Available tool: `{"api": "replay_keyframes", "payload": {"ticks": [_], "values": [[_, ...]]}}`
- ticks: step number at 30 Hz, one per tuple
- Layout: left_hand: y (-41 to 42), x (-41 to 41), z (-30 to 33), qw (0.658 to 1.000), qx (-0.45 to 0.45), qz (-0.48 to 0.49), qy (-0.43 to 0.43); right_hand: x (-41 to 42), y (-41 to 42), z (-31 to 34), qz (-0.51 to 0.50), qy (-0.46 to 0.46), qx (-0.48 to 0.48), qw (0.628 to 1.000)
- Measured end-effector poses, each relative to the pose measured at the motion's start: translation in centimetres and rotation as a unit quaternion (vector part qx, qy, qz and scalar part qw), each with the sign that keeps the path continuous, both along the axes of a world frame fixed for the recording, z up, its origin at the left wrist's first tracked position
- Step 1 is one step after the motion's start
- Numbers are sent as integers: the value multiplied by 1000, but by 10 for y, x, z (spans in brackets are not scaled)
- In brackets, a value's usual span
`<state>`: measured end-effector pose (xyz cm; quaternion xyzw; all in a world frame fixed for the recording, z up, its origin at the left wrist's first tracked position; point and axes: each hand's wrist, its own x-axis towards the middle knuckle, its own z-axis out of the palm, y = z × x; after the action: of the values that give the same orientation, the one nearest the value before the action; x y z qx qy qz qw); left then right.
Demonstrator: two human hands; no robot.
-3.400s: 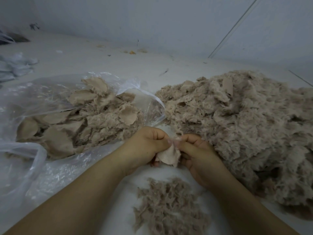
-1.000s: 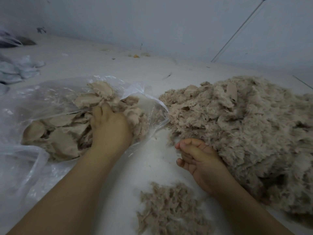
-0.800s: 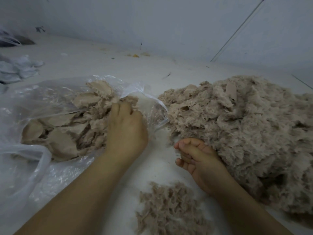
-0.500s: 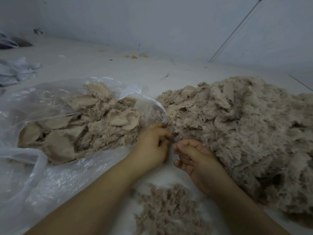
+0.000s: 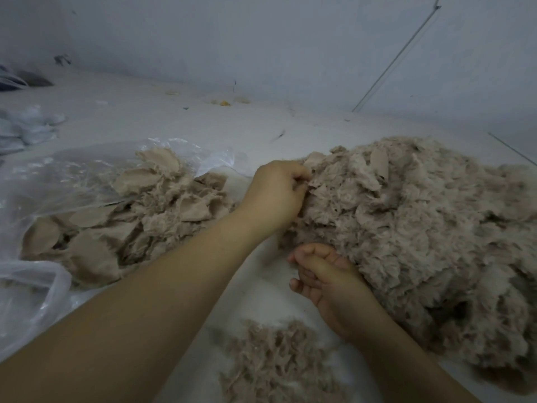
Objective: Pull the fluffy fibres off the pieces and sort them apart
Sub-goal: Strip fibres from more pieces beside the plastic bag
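Observation:
A big heap of fluffy beige pieces (image 5: 421, 242) fills the right side of the white surface. My left hand (image 5: 276, 196) reaches across to the heap's left edge, its fingers curled round a fluffy piece (image 5: 315, 162) there. My right hand (image 5: 322, 274) rests at the heap's lower left edge with loosely curled fingers and holds nothing. A small pile of pulled-off fibres (image 5: 279, 367) lies just below both hands. To the left, bare flat beige pieces (image 5: 130, 213) lie inside an open clear plastic bag (image 5: 58, 175).
A grey wall (image 5: 290, 39) runs along the back of the white surface. Crumpled pale material (image 5: 26, 129) and a dark object (image 5: 32, 80) lie at the far left. Small scraps, one yellow (image 5: 223, 103), sit near the wall.
My left hand dropped a stripped piece into the bag, swung back right past my right hand and now grips a piece at the big heap. My right hand has barely moved.

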<state>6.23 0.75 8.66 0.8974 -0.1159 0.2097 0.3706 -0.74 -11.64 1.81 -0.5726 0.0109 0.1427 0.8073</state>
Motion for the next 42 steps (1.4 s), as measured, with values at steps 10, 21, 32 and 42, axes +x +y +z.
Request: {"api": "replay_keyframes", "payload": {"ticks": [10,21,32,42], "values": [[29,-47,-45,993,56,-88,-58,4,-1,0,8,23,49,998],[38,-76,-68,991,17,-123,-45,6,1,5,-36,102,99,989],[36,-80,-61,903,-377,-71,191,2,-3,3,13,19,76,997],[32,-75,-67,858,-436,-111,248,3,-3,0,26,-17,-11,999]]}}
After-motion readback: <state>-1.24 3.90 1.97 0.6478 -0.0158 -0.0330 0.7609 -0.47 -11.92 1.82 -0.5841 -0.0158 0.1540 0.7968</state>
